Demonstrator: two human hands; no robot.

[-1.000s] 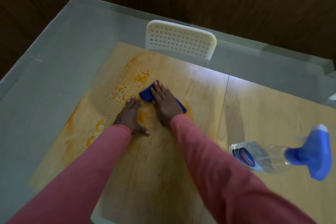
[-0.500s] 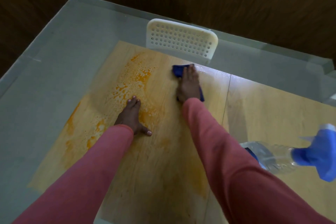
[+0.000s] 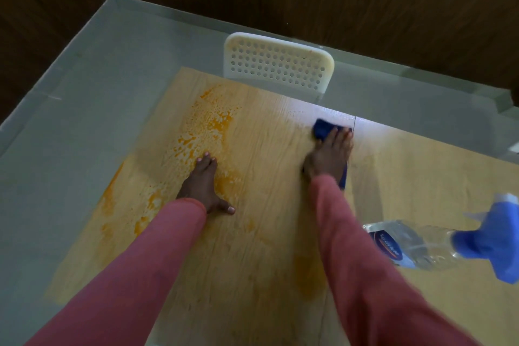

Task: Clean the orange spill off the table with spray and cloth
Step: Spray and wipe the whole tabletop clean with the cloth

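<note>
Orange spill (image 3: 202, 135) lies patchy across the left half of the light wooden desk (image 3: 266, 233), much of it unwiped. Left grip (image 3: 200, 185), a bare hand, rests flat on the spill's near edge, fingers straight, holding nothing. Right grip (image 3: 328, 157) presses a blue cloth (image 3: 323, 128) under straight fingers at the far edge, well right of the stain. Clear spray bottle with blue trigger (image 3: 421, 244) sits near right, untouched. Judgement: wiping in hand; the next stroke should carry the cloth left over the residue.

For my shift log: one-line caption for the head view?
Right hand presses blue cloth on the wooden table; left hand flat amid the orange spill; spray bottle at right.
</note>
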